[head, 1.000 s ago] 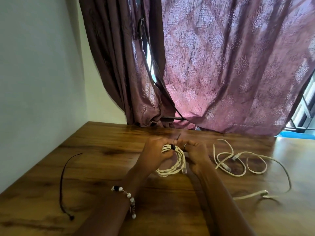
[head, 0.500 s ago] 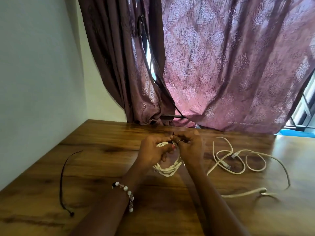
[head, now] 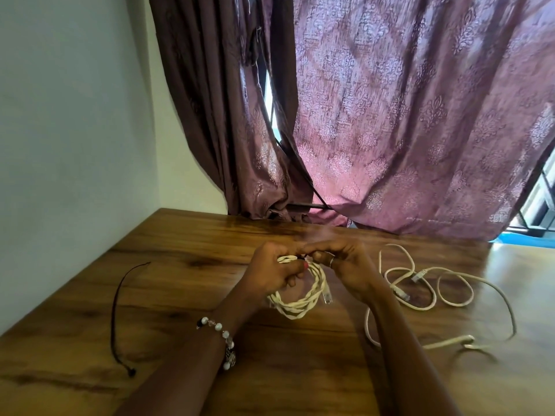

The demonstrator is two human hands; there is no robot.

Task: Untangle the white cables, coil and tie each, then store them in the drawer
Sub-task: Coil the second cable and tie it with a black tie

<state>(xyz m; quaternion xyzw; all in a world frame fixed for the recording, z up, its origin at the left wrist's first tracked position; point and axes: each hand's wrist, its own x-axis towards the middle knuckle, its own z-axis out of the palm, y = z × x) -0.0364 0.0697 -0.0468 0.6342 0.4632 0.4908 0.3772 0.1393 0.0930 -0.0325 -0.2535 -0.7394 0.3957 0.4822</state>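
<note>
Coiled cable (head: 300, 298) now lower between pinching left hand (head: 270, 270) and right hand (head: 345, 265), wooden table (head: 180, 295), maroon curtains (head: 390, 115), white wall (head: 60, 145)

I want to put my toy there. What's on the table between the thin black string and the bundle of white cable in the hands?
In the head view, only bare wooden table lies between the thin black string and the coiled white cable.
</note>
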